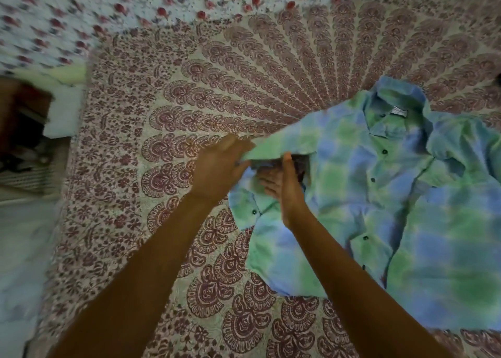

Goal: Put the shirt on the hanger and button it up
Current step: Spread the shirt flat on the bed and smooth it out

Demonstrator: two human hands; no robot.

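So far little is done: the green and blue tie-dyed shirt (393, 195) lies flat on the bed, to my right, with its collar (393, 108) open and its dark buttons (384, 151) facing up; whether the lower ones are closed I cannot tell. No hanger is in view, so I judge that hanging and buttoning are both left to do. My left hand (217, 168) pinches the end of the short sleeve (284, 143). My right hand (288, 195) is at the sleeve opening, thumb up, but the blur hides whether its fingers grip the cloth. Under all is the cream bedspread with maroon feather print (189, 100); a rose-printed sheet (81, 10) lies beyond it.
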